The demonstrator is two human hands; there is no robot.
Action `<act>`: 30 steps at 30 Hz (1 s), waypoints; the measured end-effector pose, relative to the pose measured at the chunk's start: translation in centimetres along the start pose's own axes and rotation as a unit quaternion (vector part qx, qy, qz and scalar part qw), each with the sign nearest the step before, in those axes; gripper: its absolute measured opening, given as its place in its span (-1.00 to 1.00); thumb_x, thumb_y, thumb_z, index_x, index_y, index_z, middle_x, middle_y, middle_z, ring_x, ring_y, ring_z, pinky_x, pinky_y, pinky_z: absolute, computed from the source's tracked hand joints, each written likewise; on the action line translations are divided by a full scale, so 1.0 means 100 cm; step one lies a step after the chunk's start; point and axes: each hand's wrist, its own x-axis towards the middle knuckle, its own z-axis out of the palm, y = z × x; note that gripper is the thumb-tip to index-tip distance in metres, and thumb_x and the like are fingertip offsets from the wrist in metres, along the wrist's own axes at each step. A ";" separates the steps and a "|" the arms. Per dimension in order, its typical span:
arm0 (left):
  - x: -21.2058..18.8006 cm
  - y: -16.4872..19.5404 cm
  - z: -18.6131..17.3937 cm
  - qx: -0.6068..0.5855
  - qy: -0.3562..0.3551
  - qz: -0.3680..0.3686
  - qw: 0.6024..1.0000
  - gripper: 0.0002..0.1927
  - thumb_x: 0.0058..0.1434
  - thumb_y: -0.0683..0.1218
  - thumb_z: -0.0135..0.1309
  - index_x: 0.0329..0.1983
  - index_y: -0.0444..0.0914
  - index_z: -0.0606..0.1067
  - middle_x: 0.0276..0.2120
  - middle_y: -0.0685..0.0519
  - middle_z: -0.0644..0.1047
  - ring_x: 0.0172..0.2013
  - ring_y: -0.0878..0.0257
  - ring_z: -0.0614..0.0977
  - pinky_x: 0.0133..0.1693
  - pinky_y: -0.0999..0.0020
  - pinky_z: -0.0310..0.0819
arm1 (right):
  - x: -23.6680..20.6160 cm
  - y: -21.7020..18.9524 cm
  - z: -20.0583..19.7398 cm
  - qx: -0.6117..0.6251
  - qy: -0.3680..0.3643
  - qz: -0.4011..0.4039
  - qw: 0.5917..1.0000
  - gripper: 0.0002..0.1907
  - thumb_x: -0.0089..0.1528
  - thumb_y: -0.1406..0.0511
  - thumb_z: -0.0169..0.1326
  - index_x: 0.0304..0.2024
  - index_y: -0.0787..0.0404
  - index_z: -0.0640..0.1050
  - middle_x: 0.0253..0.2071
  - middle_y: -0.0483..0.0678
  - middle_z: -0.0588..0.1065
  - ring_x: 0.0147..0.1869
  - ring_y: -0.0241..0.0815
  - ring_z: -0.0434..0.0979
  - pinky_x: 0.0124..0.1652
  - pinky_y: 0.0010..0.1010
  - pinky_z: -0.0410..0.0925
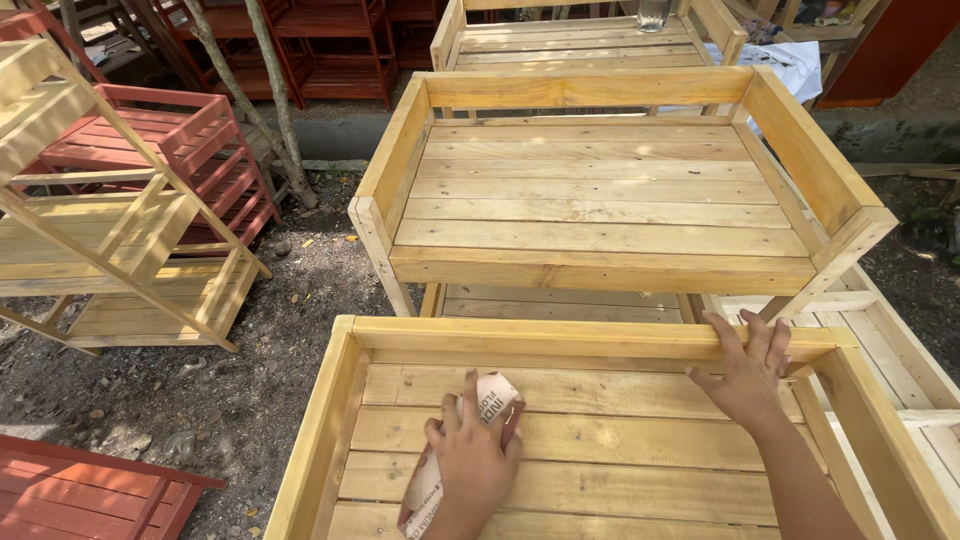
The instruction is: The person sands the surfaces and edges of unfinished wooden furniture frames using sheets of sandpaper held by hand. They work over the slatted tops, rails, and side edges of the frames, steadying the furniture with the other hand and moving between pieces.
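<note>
Left hand (472, 455) fingers press folded sandpaper (440, 462) onto slatted pine tray (330, 420); right hand (745, 370) grips its rim.

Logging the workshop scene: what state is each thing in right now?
Left hand: pressing sandpaper sheet flat on the slats.
Right hand: gripping the near wooden tray by its far rail.
Far wooden tray: unpainted, untouched.
Red shelf rack: painted, standing.
</note>
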 end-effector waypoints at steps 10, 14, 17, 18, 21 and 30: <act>0.027 0.091 0.070 -0.043 -0.035 0.149 0.987 -0.53 0.37 0.07 -0.12 0.33 0.00 0.44 0.44 0.30 0.26 0.49 -0.30 -0.09 0.26 -0.62 -0.29 | -0.079 -0.027 0.077 -0.154 -0.062 -0.049 0.985 -0.29 0.30 -0.20 -0.37 0.49 -0.33 0.03 0.58 -0.33 -0.07 0.63 -0.13 -0.17 0.44 0.05 -0.21; 0.039 -0.043 0.037 0.035 0.083 -0.108 0.990 -0.47 0.29 0.09 -0.14 0.35 0.05 0.38 0.41 0.37 0.26 0.43 -0.19 0.08 0.14 -0.54 -0.08 | -0.073 -0.030 0.069 -0.156 -0.091 -0.030 0.983 -0.27 0.28 -0.21 -0.41 0.50 -0.35 -0.01 0.58 -0.34 -0.11 0.63 -0.14 -0.21 0.45 0.05 -0.24; 0.045 -0.147 0.018 -0.039 0.135 -0.250 0.958 -0.38 0.28 0.05 -0.15 0.46 -0.02 0.30 0.48 0.30 0.22 -0.07 0.01 0.65 0.12 0.05 0.51 | -0.081 -0.060 0.067 -0.178 -0.089 -0.035 0.979 -0.23 0.31 -0.19 -0.42 0.51 -0.13 -0.03 0.58 -0.21 -0.14 0.62 0.01 -0.26 0.40 0.11 -0.28; 0.045 -0.162 0.019 0.002 0.160 -0.249 0.955 -0.41 0.33 0.07 -0.15 0.45 0.01 0.34 0.38 0.27 0.30 -0.02 0.06 0.66 0.11 0.12 0.53 | -0.083 -0.074 0.065 -0.187 -0.086 -0.037 0.978 -0.21 0.33 -0.18 -0.41 0.52 -0.03 -0.04 0.58 -0.15 -0.16 0.61 0.08 -0.28 0.38 0.14 -0.30; 0.021 -0.175 0.022 0.055 0.167 -0.255 0.951 -0.47 0.39 0.09 -0.17 0.43 0.06 0.39 0.26 0.24 0.38 0.06 0.16 0.65 0.07 0.22 0.55 | -0.111 -0.147 0.072 -0.210 -0.163 -0.168 0.949 -0.20 0.34 -0.17 -0.42 0.52 -0.01 -0.11 0.62 -0.16 -0.22 0.63 0.04 -0.36 0.43 0.11 -0.37; 0.026 -0.161 0.013 -0.005 0.180 -0.240 0.954 -0.55 0.39 0.10 -0.16 0.30 0.03 0.46 0.32 0.24 0.43 0.22 0.18 0.54 0.27 0.23 0.33 | -0.107 -0.319 0.078 -0.170 -0.311 -0.336 0.873 -0.16 0.38 -0.18 -0.43 0.55 0.07 -0.20 0.62 -0.12 -0.34 0.66 0.00 -0.51 0.47 0.08 -0.46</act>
